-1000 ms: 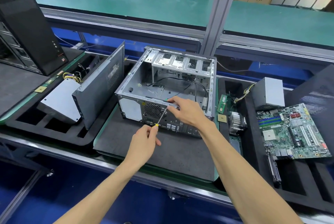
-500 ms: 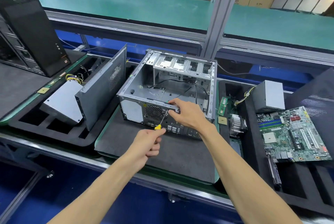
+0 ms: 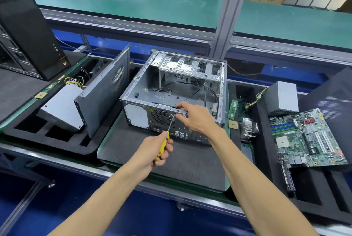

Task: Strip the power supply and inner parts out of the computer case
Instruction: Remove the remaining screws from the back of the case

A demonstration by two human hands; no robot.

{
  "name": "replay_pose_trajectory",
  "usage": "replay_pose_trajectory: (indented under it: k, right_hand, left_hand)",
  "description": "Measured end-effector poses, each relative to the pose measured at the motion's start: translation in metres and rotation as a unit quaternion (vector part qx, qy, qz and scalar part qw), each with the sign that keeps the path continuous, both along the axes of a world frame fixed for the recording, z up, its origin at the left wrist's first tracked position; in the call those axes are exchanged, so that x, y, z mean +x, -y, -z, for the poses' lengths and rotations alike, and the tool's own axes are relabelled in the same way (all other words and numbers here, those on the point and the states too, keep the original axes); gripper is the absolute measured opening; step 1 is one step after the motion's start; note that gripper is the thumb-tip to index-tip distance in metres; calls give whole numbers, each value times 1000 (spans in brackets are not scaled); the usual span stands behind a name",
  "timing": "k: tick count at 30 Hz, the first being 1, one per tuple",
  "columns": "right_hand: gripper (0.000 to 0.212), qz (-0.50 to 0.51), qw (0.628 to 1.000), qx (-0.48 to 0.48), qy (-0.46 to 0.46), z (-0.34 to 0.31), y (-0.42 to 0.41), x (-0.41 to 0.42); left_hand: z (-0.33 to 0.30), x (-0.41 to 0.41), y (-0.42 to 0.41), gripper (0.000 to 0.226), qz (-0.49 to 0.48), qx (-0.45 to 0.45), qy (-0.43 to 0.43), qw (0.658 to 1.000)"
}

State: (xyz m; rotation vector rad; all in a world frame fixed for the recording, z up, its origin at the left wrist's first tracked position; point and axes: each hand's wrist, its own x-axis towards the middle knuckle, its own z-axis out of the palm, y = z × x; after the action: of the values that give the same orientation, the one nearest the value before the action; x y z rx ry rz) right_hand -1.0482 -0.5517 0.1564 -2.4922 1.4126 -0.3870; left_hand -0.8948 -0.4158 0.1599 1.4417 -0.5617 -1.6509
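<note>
An open grey computer case lies on its side on a dark mat, its rear panel toward me; black cables trail inside. My left hand grips a yellow-handled screwdriver whose shaft points up at the rear panel's upper edge. My right hand grips the case's near top rail, fingers curled over it beside the screwdriver tip. A removed grey power supply with yellow wires stands in the black foam tray on the right, behind a green motherboard.
Left foam tray holds a leaning grey side panel and another power supply. A black tower stands far left. A heatsink, a RAM stick and a CPU chip lie right of the case. An aluminium post rises behind.
My left hand has drawn back a little along the screwdriver, showing more of its yellow handle. My right hand stays on the case rail. My view has tilted slightly downward.
</note>
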Motion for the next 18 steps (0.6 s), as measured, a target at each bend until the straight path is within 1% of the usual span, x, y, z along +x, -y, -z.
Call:
replay_pose_trajectory:
  k: [1,2,3,4,5,6,7,8,9,10,11,12,13,14,15,16,17,18]
  right_hand:
    - [38,0,1000,0,-1,0,0,0]
    - [38,1,1000,-1,-3,0,0,0]
    - [38,2,1000,0,-4,1,0,0]
    - [38,3,1000,0,-5,0,0,1]
    - [38,5,1000,0,-6,0,-1,1]
    - [38,6,1000,0,-7,0,-1,1]
    - [38,8,1000,0,-7,0,-1,1]
    - [38,9,1000,1,-6,0,-1,1]
    - [39,9,1000,1,-6,0,-1,1]
    - [39,9,1000,1,-6,0,-1,1]
    - [39,9,1000,1,-8,1,-1,2]
    - [40,10,1000,0,-9,1,-1,2]
    - [40,11,1000,-1,-10,1,-1,1]
    - [40,12,1000,-1,-11,2,-1,1]
    - [40,12,1000,-1,-11,3,-1,1]
    - [40,13,1000,-1,-12,3,-1,1]
    - [40,13,1000,-2,-12,3,-1,1]
    - [40,13,1000,-2,-12,3,0,1]
  left_hand:
    - [-3,1,0,33,-5,25,-109,994]
    - [-5,4,0,30,-9,49,-215,975]
    - [-7,7,1,26,-15,64,-297,953]
    - [-8,9,1,24,-18,71,-343,936]
    - [-9,10,1,22,-18,72,-351,933]
    - [-10,10,1,23,-13,70,-328,942]
    - [-9,8,1,25,-9,62,-274,960]
    - [-9,6,1,27,-6,50,-192,980]
    - [-9,5,1,29,-1,28,-86,996]
    - [-9,4,0,32,6,-4,44,999]
    - [-9,4,-3,35,18,-45,196,979]
    - [-7,5,-6,33,37,-89,355,930]
    - [-5,6,-10,30,57,-127,484,864]
    - [-6,7,-12,27,75,-151,575,801]
    - [-6,8,-13,26,91,-164,632,752]
    - [-6,8,-12,26,108,-164,669,717]
    - [-4,7,-10,27,120,-157,692,694]
    - [-2,6,-9,27,126,-148,694,693]
